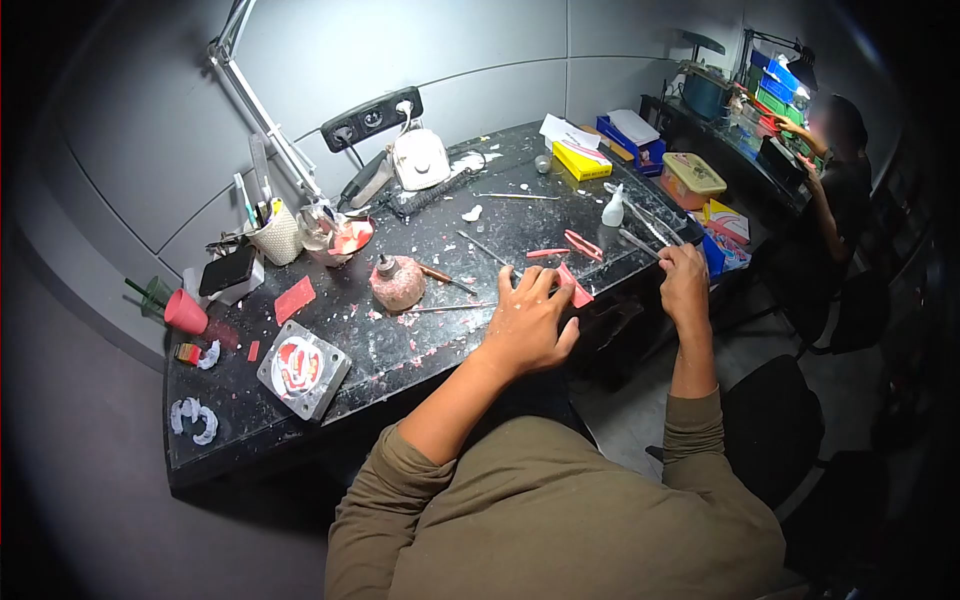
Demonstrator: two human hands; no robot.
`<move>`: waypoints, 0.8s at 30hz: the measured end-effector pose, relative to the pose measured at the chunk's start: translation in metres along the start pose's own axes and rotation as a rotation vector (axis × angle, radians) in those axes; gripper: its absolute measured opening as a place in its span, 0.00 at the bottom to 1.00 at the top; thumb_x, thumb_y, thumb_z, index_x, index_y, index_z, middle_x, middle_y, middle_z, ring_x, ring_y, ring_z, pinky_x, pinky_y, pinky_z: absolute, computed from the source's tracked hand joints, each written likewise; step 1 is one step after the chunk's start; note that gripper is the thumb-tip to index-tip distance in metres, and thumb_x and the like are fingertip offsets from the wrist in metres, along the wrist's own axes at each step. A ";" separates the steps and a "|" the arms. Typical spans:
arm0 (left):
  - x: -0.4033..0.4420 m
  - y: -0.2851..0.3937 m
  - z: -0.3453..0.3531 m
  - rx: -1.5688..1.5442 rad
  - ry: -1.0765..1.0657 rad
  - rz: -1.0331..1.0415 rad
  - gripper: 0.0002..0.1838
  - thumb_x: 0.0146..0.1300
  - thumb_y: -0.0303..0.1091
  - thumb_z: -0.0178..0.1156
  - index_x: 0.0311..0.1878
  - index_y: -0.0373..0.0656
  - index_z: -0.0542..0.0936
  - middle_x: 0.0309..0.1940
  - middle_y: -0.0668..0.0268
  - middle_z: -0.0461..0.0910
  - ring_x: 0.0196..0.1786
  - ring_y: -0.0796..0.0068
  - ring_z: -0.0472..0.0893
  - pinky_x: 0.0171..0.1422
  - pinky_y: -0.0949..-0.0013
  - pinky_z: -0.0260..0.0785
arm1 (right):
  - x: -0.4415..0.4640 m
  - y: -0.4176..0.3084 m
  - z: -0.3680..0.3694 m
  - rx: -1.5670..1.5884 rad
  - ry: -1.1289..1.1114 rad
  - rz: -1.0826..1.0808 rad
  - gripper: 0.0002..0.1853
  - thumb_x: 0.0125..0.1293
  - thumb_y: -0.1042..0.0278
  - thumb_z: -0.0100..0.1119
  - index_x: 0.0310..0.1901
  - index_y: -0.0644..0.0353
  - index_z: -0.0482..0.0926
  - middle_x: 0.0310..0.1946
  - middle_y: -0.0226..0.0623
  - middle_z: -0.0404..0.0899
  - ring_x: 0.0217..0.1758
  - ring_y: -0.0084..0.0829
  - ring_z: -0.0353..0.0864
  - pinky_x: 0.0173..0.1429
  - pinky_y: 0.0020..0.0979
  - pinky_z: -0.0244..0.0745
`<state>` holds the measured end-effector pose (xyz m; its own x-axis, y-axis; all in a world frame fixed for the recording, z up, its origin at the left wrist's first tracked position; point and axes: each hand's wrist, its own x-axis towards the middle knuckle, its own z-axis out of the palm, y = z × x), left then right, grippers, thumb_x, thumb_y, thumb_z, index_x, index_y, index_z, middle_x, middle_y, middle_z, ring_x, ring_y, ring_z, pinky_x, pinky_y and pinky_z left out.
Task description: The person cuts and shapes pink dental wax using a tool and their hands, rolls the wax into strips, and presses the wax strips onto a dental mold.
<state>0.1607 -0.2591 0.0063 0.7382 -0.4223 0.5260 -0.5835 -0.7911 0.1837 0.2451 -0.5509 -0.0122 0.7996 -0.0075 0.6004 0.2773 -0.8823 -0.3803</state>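
Observation:
My left hand (530, 318) rests palm down at the table's front edge, its fingers spread. Beside its fingertips lies a pink wax sheet (577, 288); whether they press on it I cannot tell. A thin metal instrument (482, 246) runs toward the same hand. At the right corner, my right hand (686, 282) is closed around a metal tool with two long arms (642, 242), perhaps tweezers; its grip end is hidden. Bent pink wax strips (583, 246) and a small white squeeze bottle (613, 207) lie and stand between the hands and the wall.
A pink-spattered burner bottle (397, 283), a wooden-handled knife (447, 279) and a metal flask (304, 370) with a denture mould occupy the left side. White dental arches (194, 421) lie farther left. A lamp arm (262, 110) rises behind. Another person (835, 190) works at the right.

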 end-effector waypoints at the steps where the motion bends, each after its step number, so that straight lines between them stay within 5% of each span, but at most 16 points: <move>1: 0.000 0.000 0.000 0.004 -0.005 -0.002 0.26 0.64 0.47 0.65 0.61 0.43 0.83 0.58 0.55 0.78 0.66 0.53 0.75 0.76 0.34 0.55 | -0.001 0.004 0.002 0.001 0.072 -0.045 0.05 0.68 0.76 0.68 0.44 0.58 0.84 0.39 0.41 0.84 0.48 0.46 0.83 0.54 0.45 0.75; 3: 0.000 0.000 -0.001 0.009 -0.013 -0.006 0.26 0.64 0.47 0.65 0.61 0.43 0.83 0.58 0.55 0.78 0.66 0.53 0.75 0.75 0.34 0.55 | -0.001 0.006 0.009 0.002 0.140 -0.091 0.05 0.71 0.76 0.68 0.45 0.59 0.83 0.37 0.39 0.84 0.44 0.41 0.84 0.51 0.41 0.77; 5: 0.000 0.000 0.000 0.012 -0.022 -0.011 0.25 0.65 0.46 0.65 0.61 0.43 0.83 0.58 0.55 0.78 0.66 0.53 0.75 0.75 0.35 0.56 | 0.000 0.007 0.016 0.981 0.018 0.300 0.05 0.77 0.73 0.66 0.47 0.61 0.80 0.35 0.33 0.82 0.35 0.26 0.82 0.43 0.29 0.76; 6: 0.000 0.000 0.001 0.012 -0.011 -0.004 0.25 0.65 0.46 0.64 0.61 0.42 0.83 0.58 0.54 0.78 0.66 0.53 0.75 0.75 0.36 0.56 | -0.001 -0.013 0.010 1.187 0.001 0.254 0.06 0.78 0.71 0.66 0.48 0.62 0.79 0.36 0.27 0.80 0.32 0.15 0.77 0.39 0.20 0.73; 7: 0.000 0.001 0.001 0.011 0.000 0.005 0.25 0.65 0.46 0.64 0.61 0.41 0.82 0.58 0.54 0.78 0.66 0.53 0.75 0.75 0.36 0.56 | -0.003 -0.021 0.013 1.226 0.029 0.212 0.06 0.75 0.75 0.69 0.47 0.61 0.80 0.36 0.29 0.82 0.32 0.16 0.79 0.39 0.21 0.75; 13: 0.000 0.000 0.000 -0.028 -0.026 -0.016 0.24 0.64 0.42 0.64 0.59 0.38 0.81 0.58 0.53 0.78 0.65 0.53 0.76 0.75 0.38 0.57 | -0.020 -0.083 0.012 1.147 -0.048 0.023 0.05 0.72 0.78 0.71 0.45 0.65 0.84 0.37 0.30 0.87 0.38 0.19 0.86 0.46 0.23 0.82; 15: 0.000 -0.001 0.001 -0.032 -0.028 -0.025 0.23 0.64 0.41 0.64 0.59 0.38 0.81 0.59 0.53 0.78 0.66 0.53 0.76 0.75 0.39 0.58 | -0.024 -0.092 0.005 0.901 -0.045 -0.109 0.04 0.69 0.77 0.72 0.43 0.64 0.87 0.38 0.32 0.89 0.41 0.19 0.87 0.45 0.26 0.82; 18: -0.002 -0.002 0.006 -0.018 0.014 -0.017 0.24 0.64 0.40 0.64 0.60 0.38 0.81 0.61 0.53 0.79 0.68 0.54 0.76 0.75 0.39 0.58 | -0.029 -0.105 0.001 0.820 -0.089 -0.102 0.05 0.68 0.77 0.71 0.43 0.66 0.87 0.38 0.40 0.89 0.41 0.27 0.90 0.46 0.28 0.83; 20: -0.002 -0.004 0.009 0.000 0.058 0.001 0.24 0.64 0.39 0.64 0.60 0.37 0.81 0.62 0.53 0.79 0.69 0.54 0.76 0.75 0.39 0.59 | -0.028 -0.111 -0.001 0.668 0.006 -0.342 0.06 0.67 0.79 0.69 0.44 0.68 0.86 0.40 0.48 0.89 0.42 0.40 0.91 0.48 0.33 0.85; 24: -0.001 -0.006 0.010 -0.008 0.006 -0.001 0.25 0.63 0.38 0.64 0.62 0.37 0.81 0.64 0.53 0.80 0.71 0.56 0.76 0.75 0.40 0.59 | -0.033 -0.107 0.010 0.640 -0.020 -0.492 0.09 0.66 0.82 0.65 0.48 0.69 0.85 0.45 0.52 0.88 0.46 0.50 0.91 0.53 0.41 0.86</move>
<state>0.1669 -0.2581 -0.0039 0.7369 -0.4184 0.5309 -0.5851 -0.7881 0.1910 0.1944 -0.4514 0.0023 0.5141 0.3252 0.7937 0.8465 -0.3415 -0.4084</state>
